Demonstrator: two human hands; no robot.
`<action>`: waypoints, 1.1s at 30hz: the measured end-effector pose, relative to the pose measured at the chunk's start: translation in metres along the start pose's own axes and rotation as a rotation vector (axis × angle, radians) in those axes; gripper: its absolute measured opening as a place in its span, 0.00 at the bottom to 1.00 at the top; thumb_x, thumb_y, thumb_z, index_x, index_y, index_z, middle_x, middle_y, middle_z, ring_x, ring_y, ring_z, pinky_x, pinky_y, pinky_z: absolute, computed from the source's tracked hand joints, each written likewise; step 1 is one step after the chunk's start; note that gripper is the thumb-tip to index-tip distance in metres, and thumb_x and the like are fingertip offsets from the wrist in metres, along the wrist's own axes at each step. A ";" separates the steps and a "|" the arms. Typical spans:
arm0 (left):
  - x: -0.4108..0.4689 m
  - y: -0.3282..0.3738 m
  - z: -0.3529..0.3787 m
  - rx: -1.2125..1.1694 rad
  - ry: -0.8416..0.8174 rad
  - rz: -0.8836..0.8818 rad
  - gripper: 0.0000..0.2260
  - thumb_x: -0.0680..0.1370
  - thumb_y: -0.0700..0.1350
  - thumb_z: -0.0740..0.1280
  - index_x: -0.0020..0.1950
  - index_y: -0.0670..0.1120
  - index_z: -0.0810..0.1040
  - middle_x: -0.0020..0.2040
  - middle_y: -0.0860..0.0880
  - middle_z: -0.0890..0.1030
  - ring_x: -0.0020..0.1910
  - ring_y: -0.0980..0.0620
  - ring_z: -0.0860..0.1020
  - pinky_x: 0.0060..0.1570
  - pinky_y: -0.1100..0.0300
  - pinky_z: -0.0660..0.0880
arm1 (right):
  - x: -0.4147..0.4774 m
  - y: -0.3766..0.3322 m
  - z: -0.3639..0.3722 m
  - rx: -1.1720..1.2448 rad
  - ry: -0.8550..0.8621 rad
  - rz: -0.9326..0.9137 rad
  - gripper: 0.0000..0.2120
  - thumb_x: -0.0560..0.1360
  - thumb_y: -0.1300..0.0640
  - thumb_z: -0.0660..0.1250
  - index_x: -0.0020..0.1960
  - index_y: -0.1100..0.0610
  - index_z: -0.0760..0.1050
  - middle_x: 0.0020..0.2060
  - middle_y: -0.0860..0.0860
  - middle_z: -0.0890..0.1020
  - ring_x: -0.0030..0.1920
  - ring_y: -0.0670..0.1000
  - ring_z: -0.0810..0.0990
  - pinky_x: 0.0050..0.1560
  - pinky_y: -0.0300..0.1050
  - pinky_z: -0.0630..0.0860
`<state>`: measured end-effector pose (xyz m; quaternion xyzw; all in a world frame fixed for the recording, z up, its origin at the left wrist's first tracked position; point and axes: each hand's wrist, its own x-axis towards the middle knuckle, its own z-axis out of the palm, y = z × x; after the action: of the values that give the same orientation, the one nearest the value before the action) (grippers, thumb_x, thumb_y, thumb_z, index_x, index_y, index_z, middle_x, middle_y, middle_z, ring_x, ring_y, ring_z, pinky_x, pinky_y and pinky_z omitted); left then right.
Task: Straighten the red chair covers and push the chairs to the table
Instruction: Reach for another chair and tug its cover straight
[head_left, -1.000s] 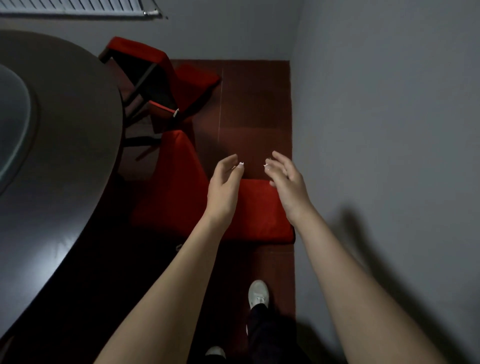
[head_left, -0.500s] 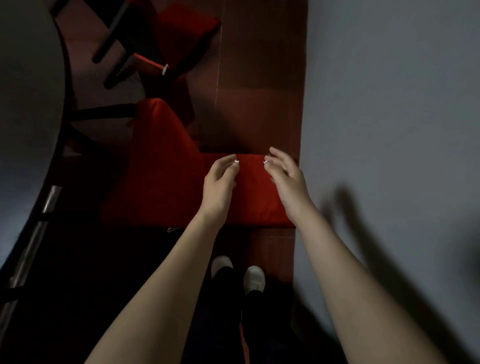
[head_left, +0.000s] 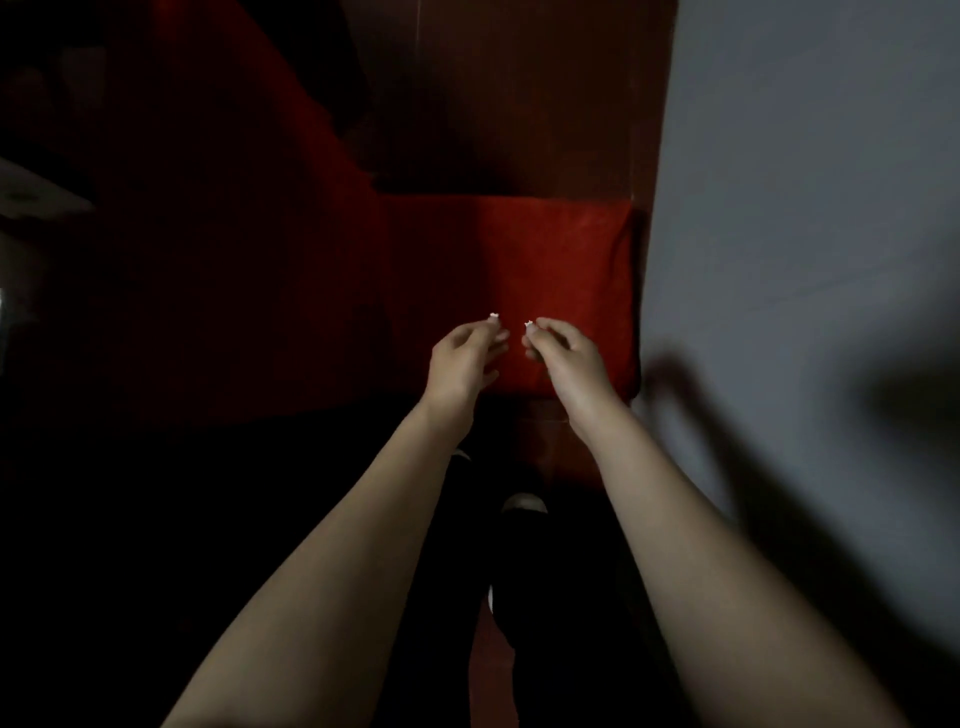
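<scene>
1. The red chair cover (head_left: 563, 260) lay directly ahead of and beneath both hands. Its long axis ran left to right across the view, and its right end was just beside the grey wall (head_left: 805, 208).
2. The left hand (head_left: 462, 364) and right hand (head_left: 569, 364) hung side by side over its near part, equally near, with fingers loosely curled and gripping nothing. Whether they touched the fabric could not be told.
3. The cover looked soft and faintly creased, its left part lost in shadow.
</scene>
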<state>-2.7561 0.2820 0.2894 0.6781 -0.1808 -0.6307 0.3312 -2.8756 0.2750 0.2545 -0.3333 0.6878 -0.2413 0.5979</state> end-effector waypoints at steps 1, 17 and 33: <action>0.020 -0.019 0.000 0.011 -0.010 -0.035 0.09 0.79 0.51 0.63 0.51 0.47 0.78 0.53 0.49 0.82 0.54 0.54 0.79 0.55 0.54 0.74 | 0.017 0.019 0.006 -0.003 0.008 0.034 0.20 0.75 0.46 0.66 0.61 0.57 0.76 0.57 0.55 0.80 0.58 0.52 0.78 0.56 0.42 0.73; 0.229 -0.207 -0.027 0.178 -0.023 -0.561 0.43 0.70 0.71 0.60 0.73 0.40 0.61 0.68 0.38 0.68 0.62 0.39 0.72 0.55 0.45 0.76 | 0.191 0.215 0.064 0.432 -0.026 0.644 0.40 0.72 0.37 0.66 0.74 0.57 0.58 0.70 0.64 0.66 0.68 0.60 0.69 0.61 0.50 0.71; 0.284 -0.283 0.001 -0.497 0.172 -0.477 0.31 0.72 0.60 0.68 0.69 0.44 0.69 0.63 0.43 0.77 0.58 0.46 0.78 0.60 0.49 0.75 | 0.239 0.286 0.092 0.997 0.269 0.599 0.22 0.66 0.49 0.76 0.53 0.57 0.72 0.58 0.58 0.77 0.57 0.56 0.76 0.57 0.51 0.76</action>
<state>-2.7661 0.2961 -0.1109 0.6505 0.1704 -0.6557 0.3435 -2.8490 0.2914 -0.1276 0.2297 0.6253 -0.3963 0.6318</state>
